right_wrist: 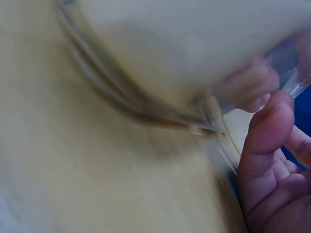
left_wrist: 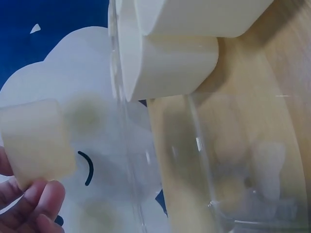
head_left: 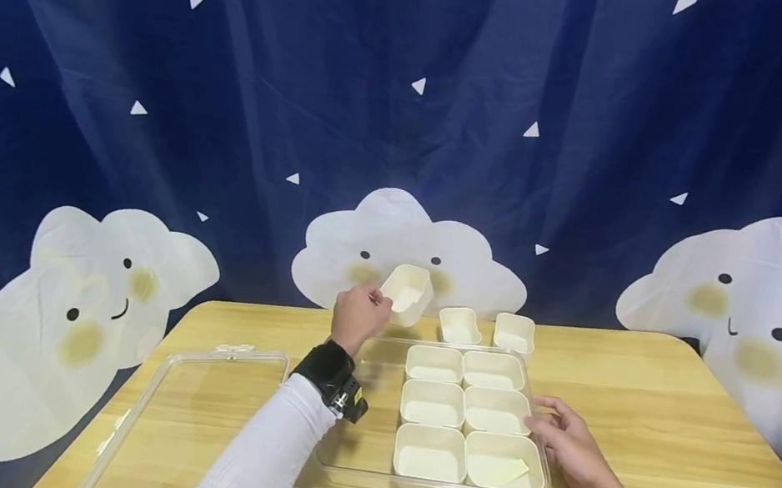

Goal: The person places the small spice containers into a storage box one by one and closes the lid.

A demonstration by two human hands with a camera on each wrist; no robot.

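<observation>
A cream cup [head_left: 407, 291] is pinched in the left hand [head_left: 357, 315] and held tilted in the air above the far left corner of the clear tray [head_left: 366, 409]. The tray lies on the wooden table [head_left: 675, 421] with six more cups [head_left: 433, 402] in its right part, while the right hand [head_left: 569, 444] rests with relaxed fingers against its right rim. Two loose cups [head_left: 461, 324] stand just beyond the tray's far edge, and a clear lid [head_left: 186, 399] lies to the left.
</observation>
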